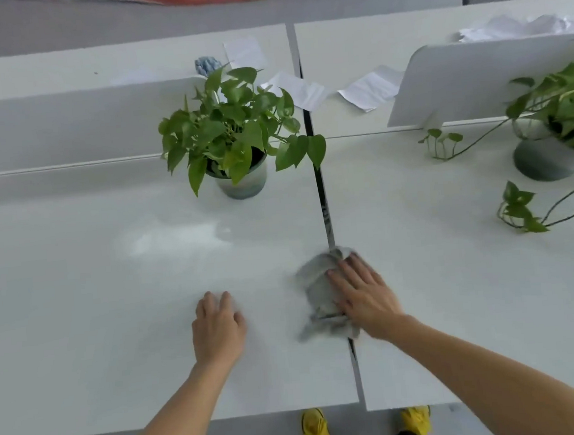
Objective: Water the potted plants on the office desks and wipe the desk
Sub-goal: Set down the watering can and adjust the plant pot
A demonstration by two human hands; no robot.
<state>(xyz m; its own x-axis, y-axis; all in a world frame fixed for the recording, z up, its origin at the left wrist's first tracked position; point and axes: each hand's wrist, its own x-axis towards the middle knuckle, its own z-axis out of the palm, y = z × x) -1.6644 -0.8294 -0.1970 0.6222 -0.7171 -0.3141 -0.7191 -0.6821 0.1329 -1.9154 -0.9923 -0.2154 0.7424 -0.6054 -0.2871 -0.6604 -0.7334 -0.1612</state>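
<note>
Right hand (364,297): fingers (344,283) straight and spread, pressing flat on a grey cloth (319,293); nothing is gripped. The cloth shows blurred and lies across the dark seam (324,211) between two white desks.

Left hand (217,325): fingers (210,302) relaxed, resting on the bare tabletop (78,285) and holding nothing, with the cloth at its 3 o'clock.

A potted plant (234,128) stands upright at 12 o'clock from the left hand, well apart, just left of the seam. A second potted plant (562,110) stands at 2 o'clock from the right hand, its vines trailing over the tabletop. Loose papers (368,89) lie beyond the first plant, at 12 o'clock from the cloth.
</note>
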